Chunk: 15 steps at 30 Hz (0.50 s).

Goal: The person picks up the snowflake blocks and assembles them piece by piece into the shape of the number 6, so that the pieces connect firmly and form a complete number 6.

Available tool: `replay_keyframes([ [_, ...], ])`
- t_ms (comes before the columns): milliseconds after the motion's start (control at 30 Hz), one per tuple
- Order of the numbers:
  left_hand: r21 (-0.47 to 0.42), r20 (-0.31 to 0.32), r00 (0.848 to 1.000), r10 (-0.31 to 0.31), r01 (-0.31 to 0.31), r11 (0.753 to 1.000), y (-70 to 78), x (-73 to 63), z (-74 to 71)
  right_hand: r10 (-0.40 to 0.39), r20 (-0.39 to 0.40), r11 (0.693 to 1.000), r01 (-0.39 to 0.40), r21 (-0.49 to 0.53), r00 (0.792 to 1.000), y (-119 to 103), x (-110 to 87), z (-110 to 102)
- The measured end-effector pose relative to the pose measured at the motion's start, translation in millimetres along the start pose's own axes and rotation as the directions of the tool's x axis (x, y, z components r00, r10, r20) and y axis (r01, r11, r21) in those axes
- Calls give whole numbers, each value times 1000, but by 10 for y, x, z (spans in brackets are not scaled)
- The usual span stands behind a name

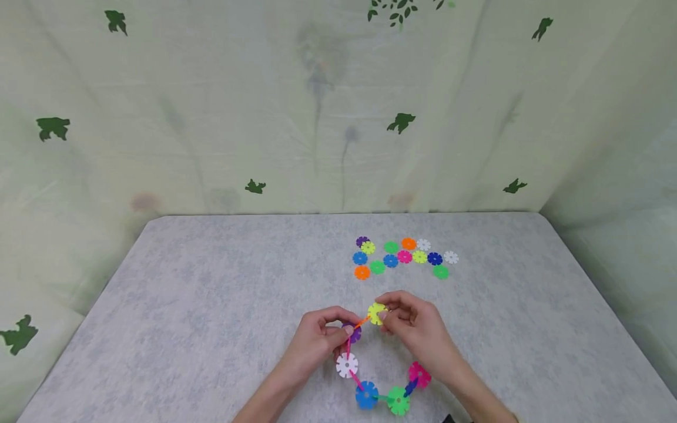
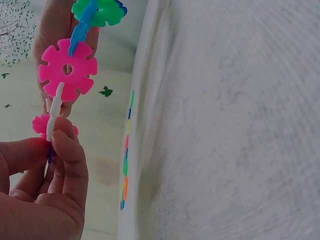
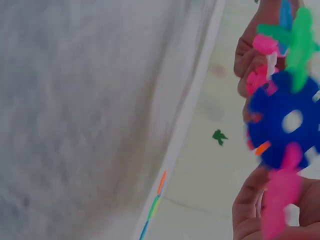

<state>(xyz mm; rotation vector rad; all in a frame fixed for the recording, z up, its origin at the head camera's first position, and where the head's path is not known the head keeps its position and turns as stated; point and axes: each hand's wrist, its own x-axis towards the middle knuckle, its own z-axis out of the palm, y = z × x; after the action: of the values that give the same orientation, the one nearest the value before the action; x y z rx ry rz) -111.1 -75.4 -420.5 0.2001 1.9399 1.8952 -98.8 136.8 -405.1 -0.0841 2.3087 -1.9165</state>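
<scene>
A chain of notched, flower-shaped plastic discs hangs in a curve between my hands in the head view. My left hand (image 1: 312,346) pinches the purple disc (image 1: 354,335) between thumb and fingers. From it an orange disc (image 1: 362,322), seen edge-on, reaches to the yellow disc (image 1: 375,314), which my right hand (image 1: 418,329) pinches. Whether orange and yellow are slotted together I cannot tell. Below the left hand follow a white disc (image 1: 347,365), a blue disc (image 1: 367,395) and a green disc (image 1: 398,400). The chain's other end, a pink disc (image 1: 419,375), hangs near the right wrist.
Several loose discs lie flat on the grey table (image 1: 238,282) beyond my hands, among them an orange disc (image 1: 362,272) and a green disc (image 1: 441,272). A pale curtain (image 1: 211,117) with green bird shapes stands behind the table's far edge.
</scene>
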Motion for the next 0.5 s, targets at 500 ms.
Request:
replay_keyframes([
  [500,38,39,999,-11,10,999,14,-18,-20,15,-6,1000,-15,23,1000,5,-24,52],
])
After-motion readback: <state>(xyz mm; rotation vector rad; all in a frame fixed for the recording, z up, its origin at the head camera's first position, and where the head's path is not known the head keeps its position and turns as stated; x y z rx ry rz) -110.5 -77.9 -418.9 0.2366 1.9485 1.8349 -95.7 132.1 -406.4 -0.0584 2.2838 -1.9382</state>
